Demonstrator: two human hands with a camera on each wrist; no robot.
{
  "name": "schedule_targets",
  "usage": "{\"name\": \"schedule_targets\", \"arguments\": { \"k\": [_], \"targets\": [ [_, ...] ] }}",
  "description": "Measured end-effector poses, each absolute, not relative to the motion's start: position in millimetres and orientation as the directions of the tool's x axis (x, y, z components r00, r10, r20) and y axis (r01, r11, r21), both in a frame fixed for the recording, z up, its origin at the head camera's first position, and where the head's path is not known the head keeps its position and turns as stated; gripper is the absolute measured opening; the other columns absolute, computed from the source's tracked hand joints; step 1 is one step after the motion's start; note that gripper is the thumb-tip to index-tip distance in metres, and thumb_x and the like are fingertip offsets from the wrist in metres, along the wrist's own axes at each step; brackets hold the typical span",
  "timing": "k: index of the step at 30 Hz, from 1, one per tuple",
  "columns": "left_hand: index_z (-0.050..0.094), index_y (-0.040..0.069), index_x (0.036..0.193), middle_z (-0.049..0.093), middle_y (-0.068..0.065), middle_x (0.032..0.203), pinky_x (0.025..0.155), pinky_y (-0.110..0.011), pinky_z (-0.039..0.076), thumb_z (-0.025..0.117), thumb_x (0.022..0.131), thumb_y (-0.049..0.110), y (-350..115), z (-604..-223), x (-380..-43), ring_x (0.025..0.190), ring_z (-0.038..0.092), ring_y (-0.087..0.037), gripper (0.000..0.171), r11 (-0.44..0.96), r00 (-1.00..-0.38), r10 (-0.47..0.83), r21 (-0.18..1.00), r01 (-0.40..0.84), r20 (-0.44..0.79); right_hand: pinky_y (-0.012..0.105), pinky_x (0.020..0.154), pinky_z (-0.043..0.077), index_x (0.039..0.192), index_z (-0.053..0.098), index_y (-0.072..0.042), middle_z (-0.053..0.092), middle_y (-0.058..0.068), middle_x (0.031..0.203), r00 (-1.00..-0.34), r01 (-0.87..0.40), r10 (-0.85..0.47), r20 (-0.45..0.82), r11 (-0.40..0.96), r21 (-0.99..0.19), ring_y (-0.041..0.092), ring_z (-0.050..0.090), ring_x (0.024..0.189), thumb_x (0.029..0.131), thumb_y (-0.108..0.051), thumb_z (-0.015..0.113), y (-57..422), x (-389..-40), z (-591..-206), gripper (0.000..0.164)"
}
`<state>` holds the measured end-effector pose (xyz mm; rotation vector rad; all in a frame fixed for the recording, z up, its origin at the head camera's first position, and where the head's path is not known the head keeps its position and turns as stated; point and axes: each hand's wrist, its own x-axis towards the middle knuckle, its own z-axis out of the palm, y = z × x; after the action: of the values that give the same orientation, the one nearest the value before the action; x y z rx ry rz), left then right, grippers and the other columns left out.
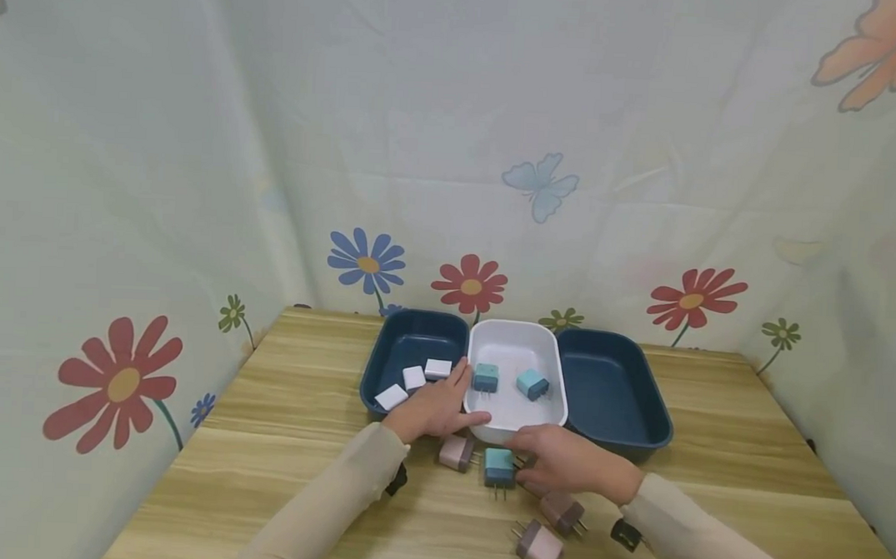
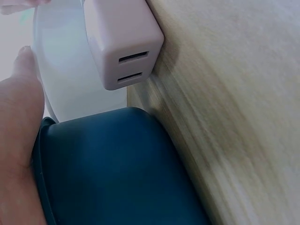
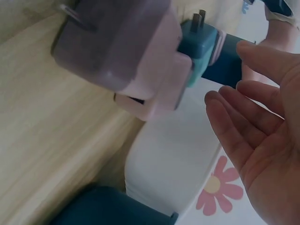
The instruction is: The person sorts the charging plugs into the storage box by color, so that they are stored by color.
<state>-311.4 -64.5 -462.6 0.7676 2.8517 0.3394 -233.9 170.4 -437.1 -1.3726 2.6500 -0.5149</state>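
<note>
My left hand (image 1: 441, 403) lies with extended fingers over the adjoining rims of the left blue bin (image 1: 369, 368) and the white bin (image 1: 513, 422). Its thumb reaches along the white bin's front rim. My right hand (image 1: 577, 462) hovers by a teal plug charger (image 1: 499, 465), fingers loosely bent and nothing between them in the right wrist view. A pink charger (image 1: 455, 452) lies left of the teal one, near the left hand. Below the right hand are two more pink-and-mauve chargers (image 1: 540, 548); another is partly hidden behind its fingers.
Two teal chargers (image 1: 532, 384) sit in the white bin. Several white blocks (image 1: 391, 396) are in the left blue bin. A second blue bin (image 1: 614, 391) stands at the right with bare floor showing. A flowered curtain (image 1: 454, 146) hangs behind the wooden table (image 1: 260, 455).
</note>
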Motion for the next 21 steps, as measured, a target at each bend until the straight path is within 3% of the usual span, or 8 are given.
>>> {"name": "schedule_targets", "arguments": {
  "k": [11, 21],
  "targets": [
    [0.010, 0.007, 0.152, 0.001, -0.008, 0.158, 0.102, -0.041, 0.038, 0.039, 0.082, 0.077, -64.4, -465.6, -311.2, 0.133, 0.037, -0.025, 0.103, 0.843, -0.856, 0.507, 0.267, 0.468, -0.099, 0.032, 0.091, 0.047, 0.121, 0.063, -0.004, 0.061, 0.006, 0.124, -0.598, -0.780, -0.802, 0.007, 0.580, -0.235, 0.014, 0.057, 0.112, 0.083, -0.024, 0.073, 163.7, -236.1, -452.1, 0.044],
    [0.010, 0.007, 0.152, 0.001, -0.008, 0.158, 0.101, -0.042, 0.039, 0.044, 0.085, 0.071, -63.3, -462.7, -310.3, 0.131, 0.039, -0.026, 0.099, 0.844, -0.859, 0.504, 0.265, 0.466, -0.092, 0.030, 0.090, 0.047, 0.119, 0.063, -0.005, 0.063, 0.003, 0.118, -0.572, -0.803, -0.820, 0.025, 0.553, -0.221, 0.012, 0.058, 0.108, 0.082, -0.024, 0.074, 159.7, -238.2, -458.4, 0.042]
  ]
}}
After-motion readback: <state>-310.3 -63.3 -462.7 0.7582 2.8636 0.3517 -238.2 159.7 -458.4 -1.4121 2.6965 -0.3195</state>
